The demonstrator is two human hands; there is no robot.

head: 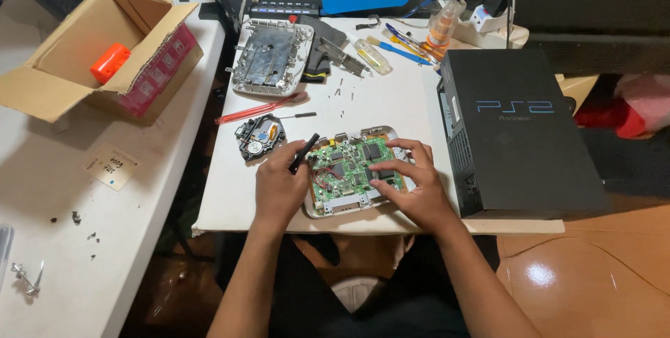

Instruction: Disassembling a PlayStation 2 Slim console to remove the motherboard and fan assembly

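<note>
So a green circuit board [352, 167] is sat in a silver metal tray [328, 207] near the front edge of the white table [391, 101], and both hands are on it. A slim black tool [303, 152] is gripped in the left hand [279, 188], fingers closed around it, with the tip angled up and resting at the board's left edge. The right hand [412, 184] is laid flat over the right part of the board, fingers spread open and pressed onto it, nothing gripped.

Just left of the board, a small black disc drive assembly [259, 136] is lying on the table, close to the left hand. A red strip-shaped tool [259, 108] and a thin screwdriver [296, 115] are placed just behind it, and a few loose screws [342, 101] are scattered nearby. Further back, a grey metal shield plate [269, 57] is resting with a dark cloth [322, 48] tucked beside it. A big black game console [516, 132] is parked at the right side of the table, just beside the right hand.

On the neighbouring table to the left, an open cardboard box [105, 38] with an orange item [109, 62] inside can be seen, well apart from the hands
</note>
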